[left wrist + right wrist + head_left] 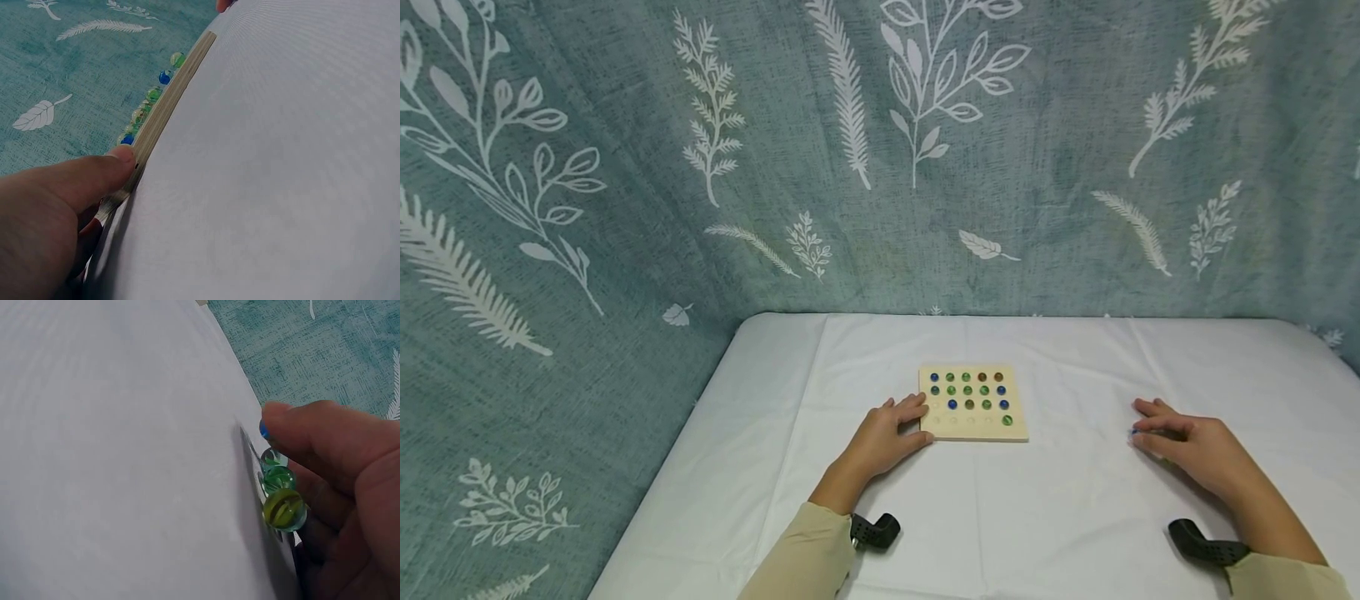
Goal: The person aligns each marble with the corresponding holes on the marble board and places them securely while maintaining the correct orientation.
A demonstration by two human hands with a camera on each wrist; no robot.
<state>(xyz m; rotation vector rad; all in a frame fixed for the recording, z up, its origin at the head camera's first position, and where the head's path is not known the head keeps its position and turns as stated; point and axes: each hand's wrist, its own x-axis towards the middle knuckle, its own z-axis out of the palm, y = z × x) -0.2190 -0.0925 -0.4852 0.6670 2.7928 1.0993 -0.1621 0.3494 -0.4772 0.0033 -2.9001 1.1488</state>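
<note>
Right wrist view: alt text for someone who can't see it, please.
The right hand holds a partly hidden blue marble, with three green marbles below it in frame. White cloth fills the left; patterned teal fabric shows beyond.

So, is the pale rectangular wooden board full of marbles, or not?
Not full: on the pale wooden board, the nearest row holds one green glass marble beside empty hollows.

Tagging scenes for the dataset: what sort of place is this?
Likely a staged tabletop recording space: a leaf-print backdrop behind and to the left, a white-covered table, and a black wrist-worn device on each arm.
</note>
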